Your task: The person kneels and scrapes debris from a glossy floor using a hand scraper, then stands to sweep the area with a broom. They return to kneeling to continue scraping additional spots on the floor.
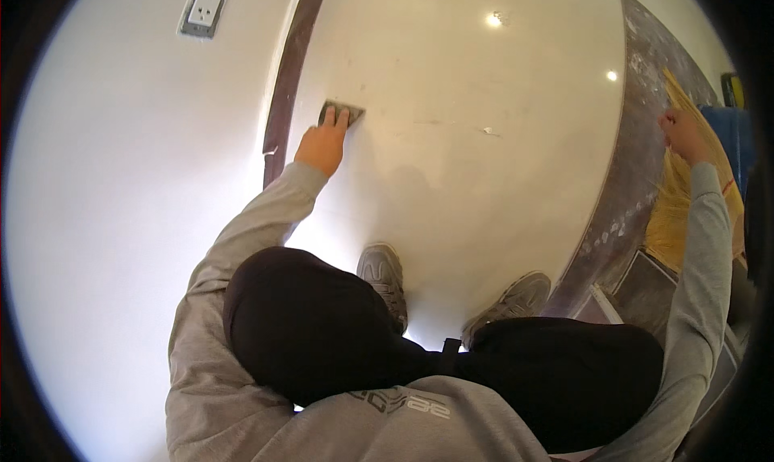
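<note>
I am squatting on a glossy white floor, my knees in dark trousers low in view. My left hand reaches forward and presses a small grey pad flat on the floor, close to the dark baseboard strip along the white wall. My right hand is stretched out to the right, closed around the handle of a straw broom whose yellow bristles fan out below it. Both grey sleeves are in view.
My two grey shoes rest on the floor. A wall socket sits high on the white wall at left. A dark speckled border curves along the floor's right side, with a blue object beyond it and grey framed panels.
</note>
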A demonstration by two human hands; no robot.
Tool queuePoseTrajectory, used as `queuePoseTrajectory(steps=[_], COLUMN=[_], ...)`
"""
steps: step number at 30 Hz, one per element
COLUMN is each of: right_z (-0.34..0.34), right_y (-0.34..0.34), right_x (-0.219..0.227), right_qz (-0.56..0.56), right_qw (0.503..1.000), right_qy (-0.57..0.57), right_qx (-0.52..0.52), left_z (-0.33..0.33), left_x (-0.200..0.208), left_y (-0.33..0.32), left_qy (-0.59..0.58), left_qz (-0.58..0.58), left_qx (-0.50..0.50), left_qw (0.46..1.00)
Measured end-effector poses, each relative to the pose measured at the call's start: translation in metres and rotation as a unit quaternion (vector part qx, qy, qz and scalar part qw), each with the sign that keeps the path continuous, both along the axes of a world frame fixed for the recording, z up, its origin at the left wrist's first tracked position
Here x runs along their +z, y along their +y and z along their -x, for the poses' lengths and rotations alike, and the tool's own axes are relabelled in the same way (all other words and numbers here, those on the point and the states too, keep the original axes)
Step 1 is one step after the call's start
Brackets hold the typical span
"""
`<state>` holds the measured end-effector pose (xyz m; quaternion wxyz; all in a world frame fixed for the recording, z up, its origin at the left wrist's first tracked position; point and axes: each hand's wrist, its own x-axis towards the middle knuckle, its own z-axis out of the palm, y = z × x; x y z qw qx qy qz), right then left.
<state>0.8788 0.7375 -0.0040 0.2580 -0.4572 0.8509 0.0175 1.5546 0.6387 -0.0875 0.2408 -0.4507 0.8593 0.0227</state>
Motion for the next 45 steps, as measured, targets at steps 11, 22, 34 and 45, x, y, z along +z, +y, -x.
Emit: queuePoseTrajectory(steps=[11,22,34,45], right_z=[-0.036,-0.002,-0.020,-0.078], right_y=[-0.024,-0.001,-0.017,-0.043], right_x=[-0.007,-0.002,0.011,0.029], right_qz=[-0.021,-0.048,0.023,-0.020], right_qw=[0.993,0.989,0.996,0.997], right_qy=[0.050,0.063,0.018,0.028], right_qx=[0.106,0.128,0.079,0.071], left_z=[0.006,0.007,0.015,0.002], left_x=[-0.016,-0.023,0.013,0.008], left_y=[-0.015,-0.001,-0.019,-0.011], left_qy=[0.081,0.095,0.099,0.097], left_qz=[-0.002,-0.018,-0.069,-0.095], left_qx=[0.061,0.054,0.083,0.084], left_qw=[0.995,0.994,0.989,0.987])
